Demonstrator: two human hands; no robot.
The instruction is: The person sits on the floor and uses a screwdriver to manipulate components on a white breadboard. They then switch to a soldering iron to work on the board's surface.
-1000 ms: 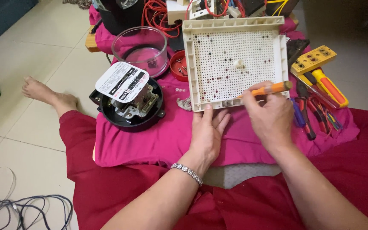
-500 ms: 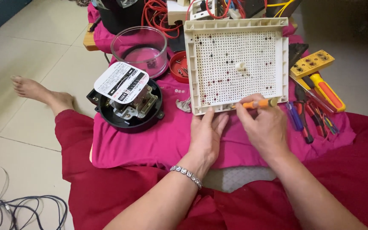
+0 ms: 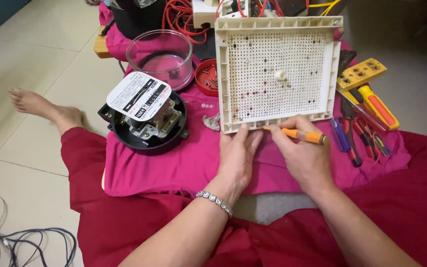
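A cream-white perforated panel [image 3: 278,69], dotted with rows of small dark holes, lies on magenta cloth [image 3: 174,163]. The screwdriver [image 3: 300,135] is orange, the round meter base [image 3: 147,129] black, the tester [image 3: 361,74] yellow.

— Vantage? How many views?

— One only, head-worn. It is looking steeply down and forward over the wearer's own lap, so no second view is sharing any of this.

— Range?

— Close. Both forearms are entering from the bottom edge; the left hand [image 3: 238,155] and right hand [image 3: 300,153] are sitting just below centre. The perforated white tray [image 3: 329,69] is filling the upper middle.

— Edges?

— Tiled floor [image 3: 30,54] is showing at left, with a bare foot [image 3: 38,106]. The far clutter is getting cropped by the top edge.
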